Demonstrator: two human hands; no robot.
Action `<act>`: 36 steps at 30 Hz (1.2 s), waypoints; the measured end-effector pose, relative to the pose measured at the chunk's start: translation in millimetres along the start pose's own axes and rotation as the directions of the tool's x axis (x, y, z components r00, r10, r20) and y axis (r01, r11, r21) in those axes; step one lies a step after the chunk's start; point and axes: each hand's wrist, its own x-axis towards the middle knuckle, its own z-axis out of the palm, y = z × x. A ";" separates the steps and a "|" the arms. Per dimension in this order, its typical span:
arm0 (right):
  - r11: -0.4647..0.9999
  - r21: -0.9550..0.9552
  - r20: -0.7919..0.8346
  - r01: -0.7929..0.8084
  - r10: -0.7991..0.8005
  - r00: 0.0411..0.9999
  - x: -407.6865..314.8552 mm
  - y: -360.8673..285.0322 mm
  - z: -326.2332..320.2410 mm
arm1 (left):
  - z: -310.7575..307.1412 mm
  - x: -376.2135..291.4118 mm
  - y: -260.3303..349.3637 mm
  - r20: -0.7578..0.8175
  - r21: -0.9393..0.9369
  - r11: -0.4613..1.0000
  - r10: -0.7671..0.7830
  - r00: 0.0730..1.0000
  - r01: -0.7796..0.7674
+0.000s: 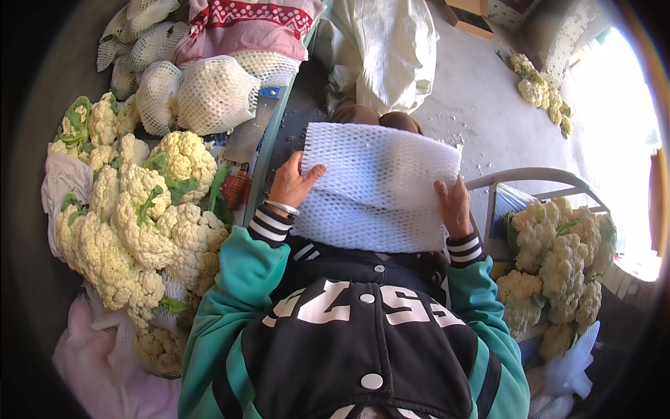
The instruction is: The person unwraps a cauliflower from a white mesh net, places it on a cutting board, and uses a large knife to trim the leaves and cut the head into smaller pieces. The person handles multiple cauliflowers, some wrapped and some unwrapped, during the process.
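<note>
A white foam mesh sheet (374,188) is spread flat over my lap, held at its two sides. My left hand (297,180) grips its left edge, thumb on top, a metal bangle at the wrist. On the right edge, my right hand (454,204) pinches the sheet with the thumb over it. To my left lies a big pile of cauliflower heads (141,225) with some green leaves. Beyond them sit cauliflowers wrapped in foam netting (214,94). A cleaver (251,131) with a brown wooden handle rests beside the pile, near the metal rail.
More cauliflowers (562,262) are heaped at my right by a grey curved frame (534,175). A white woven sack (395,52) stands ahead. Several cauliflowers (544,94) lie on the floor at far right, near a cardboard box (468,21). A red-and-pink cloth (248,31) covers wrapped heads.
</note>
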 end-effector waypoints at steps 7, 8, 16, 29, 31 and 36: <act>0.916 -0.348 -0.030 -0.201 0.204 0.979 9.8 -20.2 -7.2 | -13.1 -17.7 30.1 -0.176 0.361 0.932 0.035 0.984 0.031; 0.924 -0.339 -0.067 -0.176 0.162 0.984 12.0 -31.4 -13.2 | -16.4 -16.5 36.7 -0.202 0.376 0.927 0.088 0.975 -0.005; 0.825 -0.428 0.212 0.368 -0.305 0.929 24.5 -79.1 30.4 | 31.5 -16.9 65.9 0.054 0.617 0.737 0.311 0.949 -0.277; 0.868 -0.404 0.328 0.289 -0.158 0.931 20.0 -25.4 70.7 | 57.4 -27.2 36.9 0.143 0.651 0.746 0.065 0.988 -0.143; 0.874 -0.386 0.303 0.296 -0.183 0.935 20.3 -26.0 71.8 | 56.5 -28.8 38.0 0.138 0.647 0.750 0.062 0.988 -0.138; 0.860 -0.407 0.323 0.308 -0.180 0.929 21.9 -18.3 72.7 | 48.8 -31.0 38.9 0.034 0.582 0.800 0.158 0.987 -0.148</act>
